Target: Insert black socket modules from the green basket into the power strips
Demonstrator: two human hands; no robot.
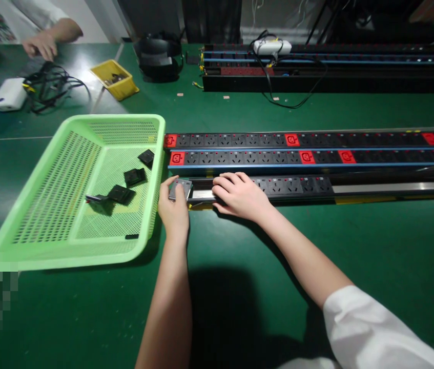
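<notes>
Green desk (240, 287) nearest; my left grip (173, 207) pinches a grey socket module (180, 188) at the rail's (374, 188) open end, right hand (240, 195) flat, fingers loosely curled, steadying it. Seating comes next, I judge: align squarely, slide in. Beyond lies the green basket (47, 246).

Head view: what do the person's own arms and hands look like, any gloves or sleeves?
Both hands are bare, no gloves, rings or watch visible. The left hand and its forearm are uncovered down to the frame edge. The right hand has a bare forearm too, with a white sleeve starting near the elbow.
</notes>
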